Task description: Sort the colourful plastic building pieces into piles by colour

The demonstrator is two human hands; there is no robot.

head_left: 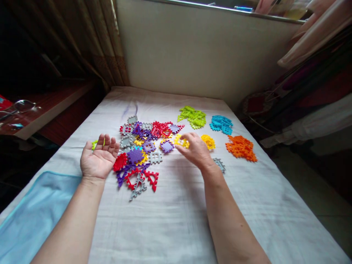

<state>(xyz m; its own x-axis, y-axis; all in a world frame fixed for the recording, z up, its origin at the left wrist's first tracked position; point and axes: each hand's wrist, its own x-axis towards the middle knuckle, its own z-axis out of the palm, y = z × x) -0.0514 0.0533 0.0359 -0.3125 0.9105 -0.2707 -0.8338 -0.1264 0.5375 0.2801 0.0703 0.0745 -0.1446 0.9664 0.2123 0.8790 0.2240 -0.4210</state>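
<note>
Palm up, my left hand (99, 157) is open at the left of a mixed pile of interlocking building pieces, its fingers slightly curled. A lime-green piece (94, 144) shows partly behind its fingers. My right hand (195, 148) is closed on a yellow building piece (181, 140) to the right of the pile. The pile holds red (120, 162), purple (135, 156), grey (156, 157) and some yellow pieces. A purple square piece (167, 146) lies between the pile and my right hand. Just beyond that hand is a small yellow group (208, 142).
Single-colour heaps lie on the right: lime green (192, 117), blue (221, 124) and orange (241, 148). A grey piece (219, 165) sits by my right wrist. A light-blue cloth (41, 212) covers the left front of the white sheet (154, 231). A wall stands behind.
</note>
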